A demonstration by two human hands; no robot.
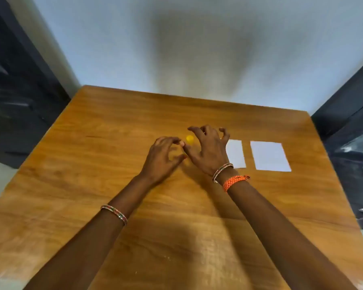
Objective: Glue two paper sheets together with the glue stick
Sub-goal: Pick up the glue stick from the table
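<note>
Two white paper sheets lie side by side on the wooden table (92,164), right of centre. The right sheet (269,156) is fully visible; the left sheet (236,153) is partly covered by my right hand (208,152). A small yellow glue stick (189,139) stands blurred between my two hands, just beyond my fingertips. My left hand (162,159) hovers left of it with fingers curled and apart, holding nothing. My right hand has its fingers spread and bent, with nothing in it. Neither hand visibly touches the glue stick.
A pale wall rises behind the table's far edge. Dark furniture (19,101) stands to the left, and more dark furniture (352,126) stands to the right, close to the table's sides. Bangles and an orange braided band sit on my wrists.
</note>
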